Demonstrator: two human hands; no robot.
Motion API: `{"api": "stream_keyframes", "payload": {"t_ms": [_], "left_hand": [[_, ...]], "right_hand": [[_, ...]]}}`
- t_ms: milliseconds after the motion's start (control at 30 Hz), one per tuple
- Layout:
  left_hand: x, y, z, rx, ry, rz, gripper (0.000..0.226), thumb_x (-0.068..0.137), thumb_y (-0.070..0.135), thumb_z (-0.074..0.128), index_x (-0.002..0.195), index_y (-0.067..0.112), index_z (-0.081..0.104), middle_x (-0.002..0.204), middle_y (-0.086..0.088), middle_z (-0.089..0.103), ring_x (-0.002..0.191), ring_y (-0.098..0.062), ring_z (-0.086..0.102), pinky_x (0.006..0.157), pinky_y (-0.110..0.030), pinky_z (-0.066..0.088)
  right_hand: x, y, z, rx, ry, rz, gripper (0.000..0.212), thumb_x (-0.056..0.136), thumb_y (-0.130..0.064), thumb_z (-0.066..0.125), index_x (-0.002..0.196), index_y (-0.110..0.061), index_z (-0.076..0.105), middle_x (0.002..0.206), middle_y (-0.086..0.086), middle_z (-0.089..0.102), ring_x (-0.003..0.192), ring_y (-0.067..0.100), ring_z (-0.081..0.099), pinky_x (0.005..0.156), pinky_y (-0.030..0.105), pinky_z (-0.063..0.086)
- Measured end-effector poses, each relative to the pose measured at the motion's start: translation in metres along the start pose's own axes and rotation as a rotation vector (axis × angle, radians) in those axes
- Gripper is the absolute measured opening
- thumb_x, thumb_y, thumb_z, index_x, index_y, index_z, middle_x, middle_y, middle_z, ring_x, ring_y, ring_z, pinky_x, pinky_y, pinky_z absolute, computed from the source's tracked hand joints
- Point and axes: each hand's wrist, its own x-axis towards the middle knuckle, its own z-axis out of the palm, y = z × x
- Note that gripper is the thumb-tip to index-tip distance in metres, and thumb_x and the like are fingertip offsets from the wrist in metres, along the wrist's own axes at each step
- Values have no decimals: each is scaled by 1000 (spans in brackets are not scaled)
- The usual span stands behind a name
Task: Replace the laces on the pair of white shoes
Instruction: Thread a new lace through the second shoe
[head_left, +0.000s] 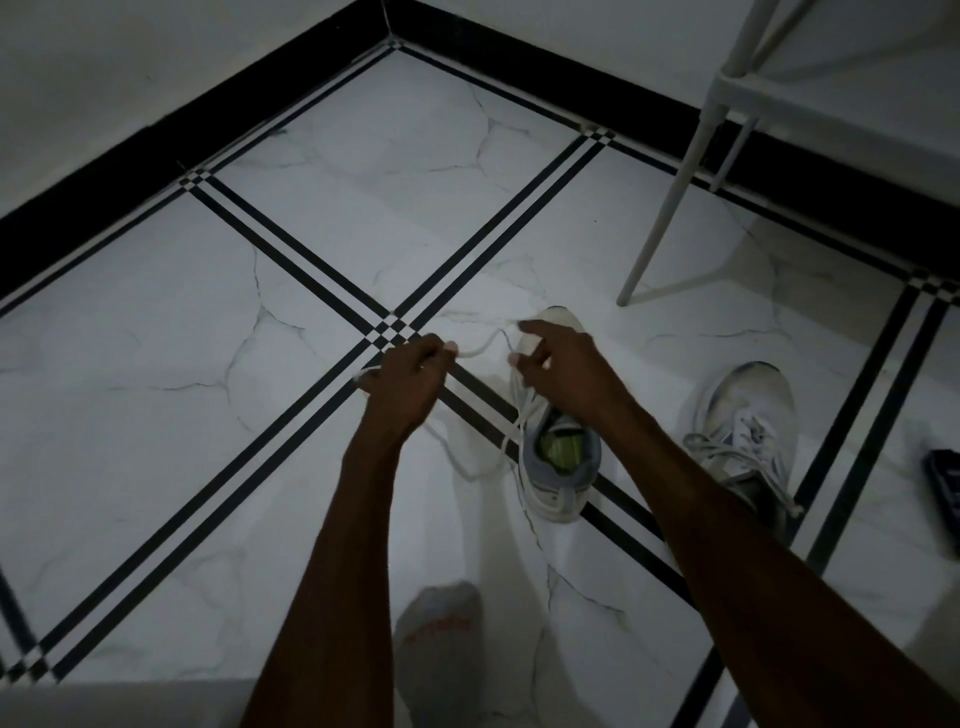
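Near the middle of the frame I have my left hand (408, 382) curled into a narrow pinch, thumb and fingertips closed on a stretch of white lace (480, 349). My right hand (563, 371) sits just right of it, above the front of the nearer shoe (558, 457); its index finger points out to the left while the other fingers curl in around the same lace, though the dim light keeps me from telling exactly how tight that hold is. The lace runs between my two hands and hangs in loose strands down the left side of the shoe to the tiled floor (156, 364).

That shoe lies centre-right, toe toward the top of the frame, and its opening shows a greenish insole. The second shoe (748, 441) rests well apart at the right, and it is laced.

Both forearms reach up from the bottom edge, bare, converging toward the shoe. A socked foot (441, 634) shows at bottom centre, a white chair leg (670, 197) at upper right, and a dark object (943, 480) is cut off by the right edge.
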Motion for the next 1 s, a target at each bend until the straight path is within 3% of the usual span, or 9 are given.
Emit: {"api": "stream_keyframes", "payload": {"t_ms": [67, 167, 333, 433, 500, 667, 767, 867, 1000], "left_hand": [[0, 4, 9, 37, -51, 25, 39, 101, 46, 48, 79, 17, 62, 69, 1, 57, 68, -9, 52, 80, -39, 40], [0, 7, 13, 31, -95, 21, 42, 104, 39, 50, 83, 4, 60, 70, -4, 53, 67, -9, 50, 74, -33, 37], [1, -7, 7, -32, -44, -19, 51, 99, 50, 47, 91, 1, 60, 88, -17, 65, 84, -22, 63, 100, -47, 42], [3, 0, 16, 14, -68, 9, 44, 102, 45, 48, 77, 10, 56, 69, -2, 54, 68, -13, 52, 83, -40, 40], [3, 9, 25, -13, -123, 46, 39, 104, 38, 50, 72, 15, 54, 66, 3, 51, 64, -11, 48, 74, -36, 37], [5, 2, 22, 52, -106, 42, 37, 103, 41, 50, 73, 21, 60, 69, 6, 55, 64, -1, 52, 86, -41, 39], [8, -3, 19, 63, -106, 67, 37, 99, 49, 48, 72, 26, 56, 71, 4, 58, 72, -9, 56, 94, -43, 42], [9, 5, 26, 73, -115, 117, 31, 100, 42, 58, 78, 22, 67, 79, 6, 71, 84, -8, 66, 80, -18, 44], [15, -2, 29, 64, 29, 231, 31, 91, 47, 68, 83, 18, 71, 77, 6, 72, 79, -8, 68, 73, -33, 54]], "right_hand": [[-3, -14, 4, 54, -189, -64, 35, 96, -29, 64, 131, -27, 59, 81, -5, 72, 68, 2, 68, 67, 24, 59], [-2, -14, 10, 90, -241, -15, 12, 96, -16, 60, 96, -17, 72, 72, 3, 74, 63, 13, 70, 63, 29, 59], [7, 19, -12, -21, 313, 154, 24, 88, -15, 69, 111, -20, 73, 97, 5, 76, 89, 19, 72, 88, 33, 58], [-3, 4, -11, 179, 32, 40, 46, 92, -16, 69, 136, -21, 57, 102, 0, 72, 87, 10, 71, 77, 16, 55], [-9, -10, 0, 142, -177, -18, 38, 94, -16, 65, 131, -23, 61, 92, 5, 74, 70, 7, 70, 59, 18, 56], [-2, 5, -7, -63, -1, 58, 17, 90, -7, 66, 104, -10, 76, 92, 11, 75, 82, 22, 71, 82, 36, 58], [-6, 0, -8, 72, 6, 13, 32, 92, -5, 65, 123, -5, 65, 93, 8, 71, 77, 13, 67, 70, 12, 53], [-5, -11, 6, 10, -42, -82, 22, 96, -17, 64, 116, -12, 71, 83, 7, 75, 72, 18, 70, 69, 33, 60], [-4, -6, 9, -28, -55, -92, 19, 97, -19, 59, 96, -12, 77, 78, 5, 75, 68, 18, 69, 70, 38, 59]]}}
